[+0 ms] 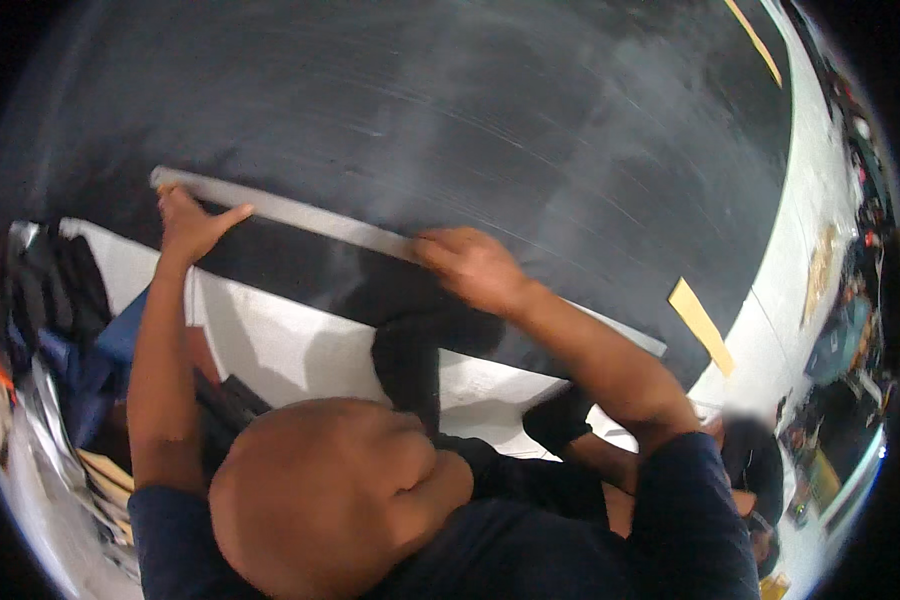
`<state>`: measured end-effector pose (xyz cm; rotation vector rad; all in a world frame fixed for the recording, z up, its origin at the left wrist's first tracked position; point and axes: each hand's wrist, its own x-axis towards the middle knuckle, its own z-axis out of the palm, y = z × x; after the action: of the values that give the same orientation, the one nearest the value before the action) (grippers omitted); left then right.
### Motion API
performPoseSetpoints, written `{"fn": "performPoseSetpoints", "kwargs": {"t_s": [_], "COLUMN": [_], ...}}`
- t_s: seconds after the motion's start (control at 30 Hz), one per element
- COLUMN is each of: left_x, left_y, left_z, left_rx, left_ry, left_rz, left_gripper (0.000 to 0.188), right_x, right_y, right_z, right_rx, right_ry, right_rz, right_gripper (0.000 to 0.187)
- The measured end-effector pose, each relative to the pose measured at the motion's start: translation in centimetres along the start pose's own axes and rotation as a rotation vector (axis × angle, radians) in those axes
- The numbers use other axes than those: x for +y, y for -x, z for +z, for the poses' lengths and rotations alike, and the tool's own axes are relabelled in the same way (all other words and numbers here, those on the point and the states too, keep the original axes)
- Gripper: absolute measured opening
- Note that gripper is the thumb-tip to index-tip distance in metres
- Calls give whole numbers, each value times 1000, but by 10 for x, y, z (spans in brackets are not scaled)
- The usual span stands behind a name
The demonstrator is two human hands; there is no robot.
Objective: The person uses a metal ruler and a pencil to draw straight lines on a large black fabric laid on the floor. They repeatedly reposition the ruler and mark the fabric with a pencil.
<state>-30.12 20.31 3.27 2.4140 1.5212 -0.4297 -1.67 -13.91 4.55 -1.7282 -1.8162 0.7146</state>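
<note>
A long, flat, light grey straightedge (310,218) lies slantwise on a large black sheet (450,130), near the sheet's front edge. By its far-left end, my left hand (186,228) rests at the lower edge, thumb stretched apart from the fingers and fingertips touching it. My right hand (478,270) is closed over the middle of the straightedge with its fingers curled. Whatever those fingers may hold is hidden. Under my right forearm the straightedge disappears, and its right end shows again beyond.
Yellow strips lie at the sheet's right side, one near (702,328) and one far (755,42). Pale floor (300,335) borders the sheet. Dark cloth and other items (60,290) are piled on the left; mixed clutter (850,310) lines the right.
</note>
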Motion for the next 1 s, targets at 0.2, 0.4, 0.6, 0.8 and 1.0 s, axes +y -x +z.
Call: {"fn": "performPoseSetpoints", "kwargs": {"t_s": [0.2,0.4,0.6,0.8,1.0], "left_x": [-45,-60,-70,-82,-77], "left_y": [-2,-18,-26,-42,-37], "left_z": [18,25,34,31,31], "left_rx": [100,42,51,62,55], "left_ry": [191,-39,-94,-88,67], "left_rz": [186,75,52,63,160], "left_gripper": [99,120,120,117,111], "right_x": [-26,-23,4,40,54], "right_y": [15,154,316,403,416], "right_z": [18,-23,-52,-81,-78], "right_rx": [234,346,649,1123,1373], "right_ry": [-174,-240,-421,-441,-430], "right_rz": [234,774,1409,1520,1555], "right_gripper": [26,17,28,26,24]}}
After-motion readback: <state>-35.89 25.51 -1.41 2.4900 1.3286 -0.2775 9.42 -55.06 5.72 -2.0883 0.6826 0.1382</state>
